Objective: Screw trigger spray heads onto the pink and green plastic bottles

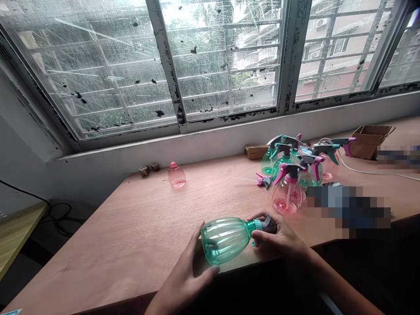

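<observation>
A clear green spray bottle (pixel 225 240) lies on its side between my hands, just over the table's front edge. My left hand (pixel 188 269) cups its base, the thumb below and fingers behind. At the neck, my right hand (pixel 278 234) is closed around the dark grey spray head (pixel 268 224) with its teal collar. Part of the trigger is hidden by my right fingers. Farther back on the table lies a loose pink and grey spray head (pixel 264 181) with a thin tube. An uncapped pink bottle (pixel 177 176) stands upright toward the back left.
Several assembled green and pink spray bottles (pixel 288 197) stand grouped at the right. Behind them are a brown wrapped block (pixel 256 152), an open cardboard box (pixel 365 142) and a white cable (pixel 367 171). Two small dark blocks (pixel 143 171) sit by the window wall. Blurred patches cover items at right.
</observation>
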### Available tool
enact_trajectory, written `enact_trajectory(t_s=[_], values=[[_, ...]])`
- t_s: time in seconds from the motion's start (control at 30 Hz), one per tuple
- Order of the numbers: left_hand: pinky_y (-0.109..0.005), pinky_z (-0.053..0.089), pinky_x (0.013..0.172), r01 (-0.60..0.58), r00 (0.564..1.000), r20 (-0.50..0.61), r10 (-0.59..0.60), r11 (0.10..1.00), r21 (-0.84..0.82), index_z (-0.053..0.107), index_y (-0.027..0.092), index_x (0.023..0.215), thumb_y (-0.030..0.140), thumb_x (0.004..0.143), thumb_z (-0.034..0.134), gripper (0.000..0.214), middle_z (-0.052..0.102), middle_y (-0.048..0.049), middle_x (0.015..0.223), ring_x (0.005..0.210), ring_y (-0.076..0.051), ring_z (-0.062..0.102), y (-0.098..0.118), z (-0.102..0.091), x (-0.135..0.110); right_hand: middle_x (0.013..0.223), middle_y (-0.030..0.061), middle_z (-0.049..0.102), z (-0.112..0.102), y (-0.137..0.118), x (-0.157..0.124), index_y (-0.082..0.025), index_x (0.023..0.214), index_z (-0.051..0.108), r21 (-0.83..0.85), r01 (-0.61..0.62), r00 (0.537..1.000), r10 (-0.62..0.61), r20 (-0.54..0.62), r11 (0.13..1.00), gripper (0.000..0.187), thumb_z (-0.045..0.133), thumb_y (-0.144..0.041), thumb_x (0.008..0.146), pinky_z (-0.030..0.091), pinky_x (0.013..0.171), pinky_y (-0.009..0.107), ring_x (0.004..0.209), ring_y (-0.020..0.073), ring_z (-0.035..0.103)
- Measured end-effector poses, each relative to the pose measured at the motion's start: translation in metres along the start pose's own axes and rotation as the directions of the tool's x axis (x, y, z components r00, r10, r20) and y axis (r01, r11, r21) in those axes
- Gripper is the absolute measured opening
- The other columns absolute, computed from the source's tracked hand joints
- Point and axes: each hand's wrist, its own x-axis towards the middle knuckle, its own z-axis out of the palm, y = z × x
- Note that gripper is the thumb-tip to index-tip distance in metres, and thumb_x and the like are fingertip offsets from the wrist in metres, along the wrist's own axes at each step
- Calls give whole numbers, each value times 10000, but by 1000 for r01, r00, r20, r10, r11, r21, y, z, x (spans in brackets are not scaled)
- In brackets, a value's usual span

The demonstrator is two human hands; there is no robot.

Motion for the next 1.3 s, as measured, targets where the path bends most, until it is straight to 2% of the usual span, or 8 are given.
enact_trajectory(t_s=[0.13,0.23,0.43,0.77,1.0,1.13,1.3], values=[[-526,257,1222,25,999,-27,-26,998,-60,233,350,1555,397,900,678,793,320,-62,1627,1473,-340,315,0,-1,1,721,-3,692,1,1,0,-170,1024,648,-30,-15,1000,16,12,999,370,821,-394,787,572,610,264,605,162,694],[-524,253,1221,51,997,-60,-55,997,-59,265,351,1548,394,902,677,767,309,-57,1632,1478,-342,300,1,0,2,717,-2,690,1,1,0,-170,1030,648,-33,-25,1000,26,14,999,377,813,-411,792,579,621,276,611,167,694],[-502,256,1220,54,998,-29,-58,992,-117,119,414,1562,316,918,665,850,326,-28,1620,1465,-292,343,5,1,3,733,8,692,1,-3,-2,-168,1038,647,-51,-38,999,39,24,998,403,810,-437,786,583,618,290,614,181,706],[-510,216,1228,43,999,-4,-44,997,-62,78,397,1564,316,936,632,841,302,-42,1630,1482,-303,305,8,1,2,682,-4,696,2,-4,-2,-166,1056,649,-21,-52,998,53,28,998,404,816,-413,784,565,619,269,601,162,692],[-508,218,1230,38,998,-42,-40,998,-55,130,362,1571,360,889,695,886,297,-55,1636,1490,-330,281,4,1,2,673,-6,696,2,-7,-2,-166,1034,653,-15,-61,998,61,32,998,408,825,-423,768,565,611,273,597,172,698],[-512,178,1243,61,996,-72,-61,998,-8,213,332,1566,343,871,720,861,269,-55,1649,1512,-331,220,1,1,3,666,-5,701,2,-8,-1,-168,1028,657,-16,-67,997,67,26,998,409,827,-430,763,556,596,268,589,174,698],[-526,146,1249,19,996,-93,-16,999,34,288,340,1544,318,858,735,819,303,-45,1637,1516,-334,205,0,3,5,667,3,708,3,-9,-1,-167,1023,667,-40,-47,999,48,17,998,406,825,-434,761,547,577,265,590,179,697]])
